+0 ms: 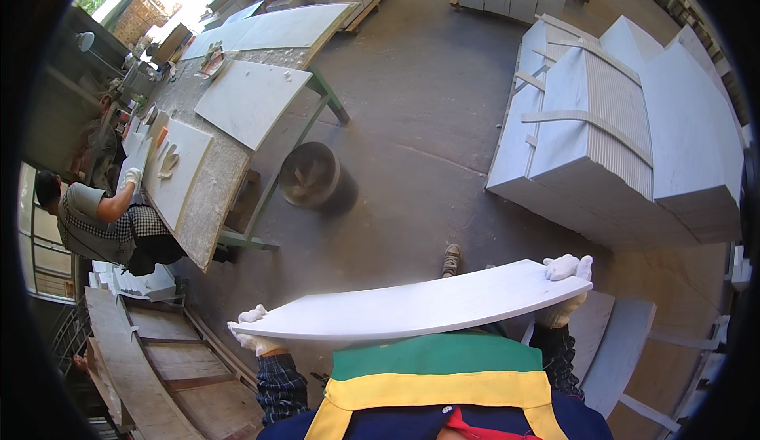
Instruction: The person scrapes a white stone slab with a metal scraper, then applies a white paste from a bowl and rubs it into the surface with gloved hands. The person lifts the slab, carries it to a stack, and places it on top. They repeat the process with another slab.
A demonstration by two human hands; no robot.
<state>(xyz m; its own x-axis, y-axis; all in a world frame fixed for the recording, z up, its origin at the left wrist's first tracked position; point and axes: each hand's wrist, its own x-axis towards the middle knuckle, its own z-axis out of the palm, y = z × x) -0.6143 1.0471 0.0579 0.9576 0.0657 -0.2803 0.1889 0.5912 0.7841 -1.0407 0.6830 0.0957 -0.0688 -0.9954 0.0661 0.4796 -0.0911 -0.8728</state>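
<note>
A long white panel [412,307] is held across the front of my body, at about waist height. My left hand [255,331], in a white glove, grips its left end, with fingertips over the top edge and the palm below. At the opposite end my gloved right hand [567,281] is closed round the corner, with fingers on the upper face. The panel looks tilted, its broad face turned up. Part of the apron [443,353] shows just behind its near edge.
Left, a person [95,210] in gloves sits at a long worktable [226,163] bearing white panels [252,101]. A dark bucket [310,177] stands on the floor beside it. Strapped stacks of panels [590,123] rise at the right. Wooden boards [158,361] lie lower left.
</note>
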